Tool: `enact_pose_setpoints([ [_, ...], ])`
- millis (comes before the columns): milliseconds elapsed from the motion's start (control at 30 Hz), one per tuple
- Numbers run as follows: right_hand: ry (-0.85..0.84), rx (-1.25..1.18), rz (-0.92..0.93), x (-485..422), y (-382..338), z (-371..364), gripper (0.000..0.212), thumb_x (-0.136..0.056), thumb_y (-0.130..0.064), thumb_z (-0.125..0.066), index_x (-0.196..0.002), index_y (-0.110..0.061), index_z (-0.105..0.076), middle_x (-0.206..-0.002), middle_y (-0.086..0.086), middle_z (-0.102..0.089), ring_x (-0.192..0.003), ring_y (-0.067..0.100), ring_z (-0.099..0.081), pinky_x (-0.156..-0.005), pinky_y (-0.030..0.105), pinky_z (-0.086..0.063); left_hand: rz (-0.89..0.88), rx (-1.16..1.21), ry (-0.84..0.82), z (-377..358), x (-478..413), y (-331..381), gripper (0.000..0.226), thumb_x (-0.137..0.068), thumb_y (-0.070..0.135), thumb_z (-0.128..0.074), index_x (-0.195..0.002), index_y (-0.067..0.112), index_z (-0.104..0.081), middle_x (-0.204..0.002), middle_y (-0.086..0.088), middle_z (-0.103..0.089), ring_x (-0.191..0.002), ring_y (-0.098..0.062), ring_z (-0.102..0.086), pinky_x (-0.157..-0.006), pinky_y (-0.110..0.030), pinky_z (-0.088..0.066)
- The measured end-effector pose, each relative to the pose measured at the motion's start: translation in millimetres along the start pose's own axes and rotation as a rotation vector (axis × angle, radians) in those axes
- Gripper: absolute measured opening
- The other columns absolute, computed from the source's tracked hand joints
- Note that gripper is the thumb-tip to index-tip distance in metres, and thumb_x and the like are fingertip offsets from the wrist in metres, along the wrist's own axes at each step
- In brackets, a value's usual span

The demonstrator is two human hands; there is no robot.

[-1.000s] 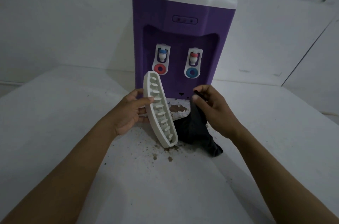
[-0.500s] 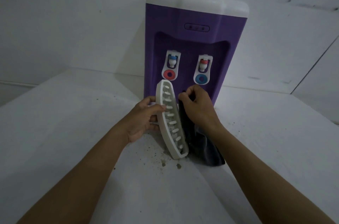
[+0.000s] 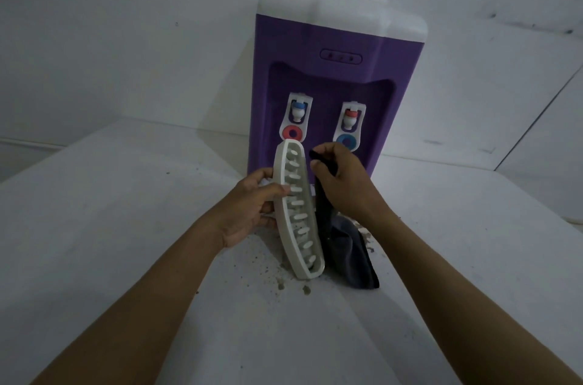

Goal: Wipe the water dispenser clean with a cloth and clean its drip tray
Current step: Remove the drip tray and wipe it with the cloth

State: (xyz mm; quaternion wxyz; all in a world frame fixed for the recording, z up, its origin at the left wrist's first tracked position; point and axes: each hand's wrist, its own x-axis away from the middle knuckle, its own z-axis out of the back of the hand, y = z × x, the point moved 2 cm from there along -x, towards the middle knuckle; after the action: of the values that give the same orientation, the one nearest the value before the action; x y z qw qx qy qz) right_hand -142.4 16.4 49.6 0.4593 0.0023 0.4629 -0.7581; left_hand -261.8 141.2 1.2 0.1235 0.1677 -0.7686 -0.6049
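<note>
A purple water dispenser (image 3: pixel 334 75) with a white top stands against the wall, with two taps on its front. My left hand (image 3: pixel 252 207) grips a white slotted drip tray (image 3: pixel 298 217) at its left rim and holds it tilted on edge, its lower end near the surface. My right hand (image 3: pixel 344 185) pinches the upper end of a dark cloth (image 3: pixel 344 252) just right of the tray's upper part. The cloth hangs down behind the tray to the surface.
Brown dirt crumbs (image 3: pixel 284 280) lie scattered on the white surface (image 3: pixel 126 226) under and in front of the tray. White walls close in behind and to the right.
My right hand has lifted the cloth from the surface up to the tray's upper end. The tray has stayed in my left hand, tilted on edge.
</note>
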Motion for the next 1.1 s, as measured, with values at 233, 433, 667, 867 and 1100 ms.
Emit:
enact_pose_setpoints([
  [233,0.148,0.272,0.296,-22.8,-15.8,-11.0,0.012,-0.091,-0.013,-0.058,-0.102,-0.013,-0.064,-0.099,0.0,-0.057,-0.082,0.001,-0.052,-0.075,0.006,-0.041,-0.01,0.006,-0.018,-2.1,-0.5,-0.7,0.025,-0.091,0.011,-0.062,-0.115,0.016,-0.061,-0.1,-0.01,-0.069,-0.084,-0.023,-0.07,-0.068,-0.036,-0.057],
  [433,0.116,0.299,0.323,-30.3,-20.3,-13.3,0.011,-0.09,-0.017,-0.062,-0.098,-0.011,-0.063,-0.094,0.001,-0.06,-0.081,0.011,-0.058,-0.07,0.01,-0.043,-0.011,0.004,-0.042,1.8,-0.1,-0.4,0.026,-0.091,0.009,-0.061,-0.117,0.013,-0.058,-0.102,-0.012,-0.068,-0.085,-0.023,-0.069,-0.069,-0.037,-0.058],
  [667,0.021,0.436,0.339,-20.7,-9.9,-10.4,0.025,-0.096,-0.018,-0.048,-0.12,-0.017,-0.057,-0.104,0.004,-0.054,-0.087,0.011,-0.05,-0.091,0.047,-0.045,-0.023,0.001,-0.026,1.8,-3.4,-5.0,0.022,-0.094,0.01,-0.057,-0.115,0.015,-0.06,-0.111,-0.014,-0.065,-0.091,-0.023,-0.067,-0.077,-0.041,-0.056],
  [867,0.119,0.584,0.465,-24.2,-22.6,-13.4,0.015,-0.092,-0.008,-0.051,-0.101,-0.005,-0.062,-0.089,0.012,-0.057,-0.067,0.023,-0.055,-0.066,0.043,-0.052,-0.046,-0.021,-0.034,-0.5,-3.3,-6.7,0.024,-0.096,0.009,-0.054,-0.119,0.012,-0.058,-0.109,-0.013,-0.067,-0.089,-0.021,-0.068,-0.074,-0.036,-0.057],
  [1100,-0.027,0.71,0.357,-34.4,-31.8,-6.0,0.021,-0.093,-0.006,-0.046,-0.101,-0.006,-0.065,-0.099,0.011,-0.061,-0.085,0.023,-0.057,-0.079,0.033,-0.047,-0.051,0.013,-0.062,-4.6,-3.8,-8.7,0.027,-0.095,0.01,-0.057,-0.122,0.013,-0.059,-0.118,-0.015,-0.065,-0.093,-0.021,-0.067,-0.077,-0.034,-0.058],
])
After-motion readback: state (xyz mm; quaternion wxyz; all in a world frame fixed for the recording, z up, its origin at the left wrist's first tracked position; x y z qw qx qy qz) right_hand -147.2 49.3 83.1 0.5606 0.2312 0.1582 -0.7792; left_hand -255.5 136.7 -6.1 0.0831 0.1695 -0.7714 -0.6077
